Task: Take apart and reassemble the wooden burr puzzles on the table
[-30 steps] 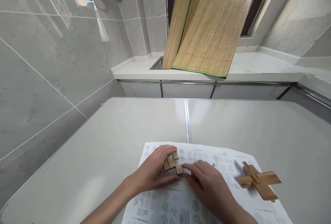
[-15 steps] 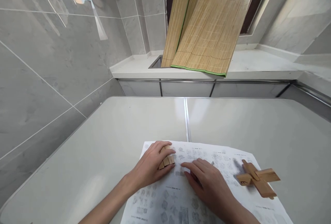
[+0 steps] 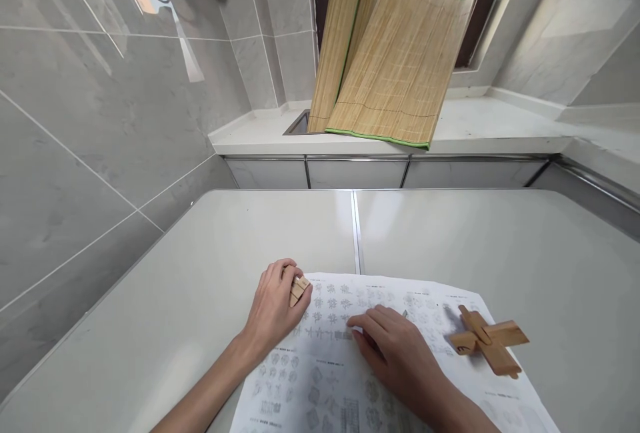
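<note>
My left hand (image 3: pixel 277 296) is curled round several small light wooden blocks (image 3: pixel 299 290) at the upper left corner of a printed paper sheet (image 3: pixel 320 353). Part of the blocks is covered by my fingers. Rows of small puzzle-like drawings fill the sheet, which lies on the table. My right hand (image 3: pixel 393 343) rests over its middle, index finger stretched toward a row of drawings, thumb apart below it and the other fingers bent; nothing shows between them. To its right, a cross-shaped assembly of wooden puzzle pieces (image 3: pixel 487 339) lies on the paper.
The pale table (image 3: pixel 165 313) has a seam (image 3: pixel 357 233) down its middle. Beyond its far edge stands a white counter (image 3: pixel 500 119) with a bamboo mat (image 3: pixel 387 66) draped over it. A grey tiled wall (image 3: pixel 90 139) runs along the left side.
My left hand has moved left and slightly up with the wooden blocks, uncovering drawings on the sheet. My right hand keeps nearly the same place and pose.
</note>
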{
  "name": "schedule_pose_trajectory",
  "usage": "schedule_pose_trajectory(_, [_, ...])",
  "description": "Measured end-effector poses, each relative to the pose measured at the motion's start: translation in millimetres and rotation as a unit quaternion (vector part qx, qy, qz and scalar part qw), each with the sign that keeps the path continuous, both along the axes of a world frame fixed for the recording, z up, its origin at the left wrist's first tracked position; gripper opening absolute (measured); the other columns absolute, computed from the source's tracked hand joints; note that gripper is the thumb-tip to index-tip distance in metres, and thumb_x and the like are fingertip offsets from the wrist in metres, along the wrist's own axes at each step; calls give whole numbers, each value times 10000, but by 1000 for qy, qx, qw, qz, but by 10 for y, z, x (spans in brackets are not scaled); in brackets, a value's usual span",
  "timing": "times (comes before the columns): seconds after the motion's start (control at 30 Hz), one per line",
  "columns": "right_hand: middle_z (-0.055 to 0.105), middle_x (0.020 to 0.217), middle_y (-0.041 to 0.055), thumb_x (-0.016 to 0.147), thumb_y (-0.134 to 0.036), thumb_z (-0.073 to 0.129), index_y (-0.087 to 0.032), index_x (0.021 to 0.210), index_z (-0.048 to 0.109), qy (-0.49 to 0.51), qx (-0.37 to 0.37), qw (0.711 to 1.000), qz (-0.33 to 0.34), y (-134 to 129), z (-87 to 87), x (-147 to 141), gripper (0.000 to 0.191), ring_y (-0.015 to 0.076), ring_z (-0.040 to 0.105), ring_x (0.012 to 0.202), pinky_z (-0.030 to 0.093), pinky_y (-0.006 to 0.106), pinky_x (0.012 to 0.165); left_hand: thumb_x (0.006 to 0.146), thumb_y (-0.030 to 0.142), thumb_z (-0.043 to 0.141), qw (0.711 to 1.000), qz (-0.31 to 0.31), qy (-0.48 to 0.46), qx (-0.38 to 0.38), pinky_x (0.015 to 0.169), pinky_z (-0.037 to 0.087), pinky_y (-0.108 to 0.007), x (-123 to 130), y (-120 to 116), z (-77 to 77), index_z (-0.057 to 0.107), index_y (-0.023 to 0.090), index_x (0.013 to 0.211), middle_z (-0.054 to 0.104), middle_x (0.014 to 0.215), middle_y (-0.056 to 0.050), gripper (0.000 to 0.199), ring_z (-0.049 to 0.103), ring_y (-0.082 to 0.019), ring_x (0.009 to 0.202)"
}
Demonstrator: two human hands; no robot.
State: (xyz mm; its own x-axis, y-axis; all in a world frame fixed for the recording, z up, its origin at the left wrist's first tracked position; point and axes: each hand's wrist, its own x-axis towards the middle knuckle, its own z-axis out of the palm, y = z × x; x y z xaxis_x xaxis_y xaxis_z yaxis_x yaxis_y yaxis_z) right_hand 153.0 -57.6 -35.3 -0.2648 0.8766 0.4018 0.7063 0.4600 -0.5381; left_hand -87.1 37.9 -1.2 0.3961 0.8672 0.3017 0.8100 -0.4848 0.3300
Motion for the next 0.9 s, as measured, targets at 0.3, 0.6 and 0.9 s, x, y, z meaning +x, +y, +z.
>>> schedule_pose_trajectory(0.3, [705,880,28,1016,-131,498,-245,1020,646,6,-12,1000,-1,5,7,-15,187,212,647,782,466,334,698,1019,382,544,999,-20,9,28,962,495,-483,-16,-16,-38,611,253,1089,643,1149,-74,162,587,-288,1121])
schedule_pose_trajectory(0.6, [711,843,16,994,-121,496,-238,1001,673,3,-7,1000,-10,24,12,-40,212,199,662,769,471,315,687,1030,379,527,1000,-17,-10,10,907,522,-459,-19,-46,-30,610,235,1051,634,1152,-78,168,604,-278,1093])
schedule_pose_trajectory(0.9, [700,885,22,1020,-166,480,-243,1068,660,-15,23,999,-21,-393,295,85,202,191,691,765,533,305,671,974,385,627,996,-52,-9,78,1108,445,-574,-120,-52,21,578,234,1218,543,1414,-127,291,440,-349,1404])
